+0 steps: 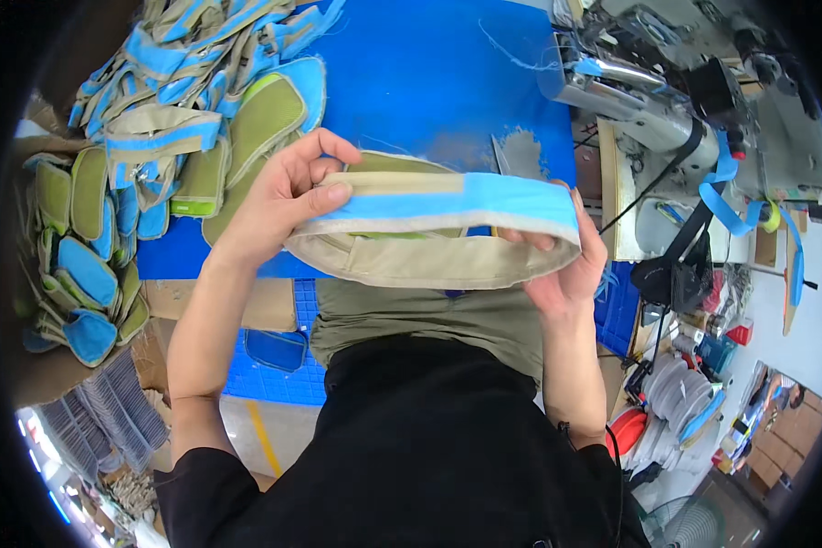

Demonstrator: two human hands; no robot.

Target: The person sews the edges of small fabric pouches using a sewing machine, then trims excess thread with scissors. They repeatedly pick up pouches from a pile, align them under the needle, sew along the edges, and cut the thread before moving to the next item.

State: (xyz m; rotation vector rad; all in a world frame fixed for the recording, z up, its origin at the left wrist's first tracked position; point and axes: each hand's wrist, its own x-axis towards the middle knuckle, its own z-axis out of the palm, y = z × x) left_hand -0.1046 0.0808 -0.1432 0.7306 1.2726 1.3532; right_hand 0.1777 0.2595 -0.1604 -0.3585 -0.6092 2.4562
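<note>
Between my hands, above the near edge of the blue table, a looped fabric band (521,199) of beige and light blue is stretched sideways, its pale inner side facing me. At its left end, my left hand (288,196) pinches the upper edge between thumb and fingers. The other end is gripped by my right hand (571,260), with some fingers inside the loop and the thumb outside. Partly hidden behind the band lies a green padded fabric piece (397,163) with a pale edging.
A heap of beige and blue sewn strips (160,64) covers the table's far left. Green and blue padded pieces (260,128) lie before it, and more fill a cardboard box (50,370) at left. A sewing machine (630,105) stands right of the blue tabletop (429,64).
</note>
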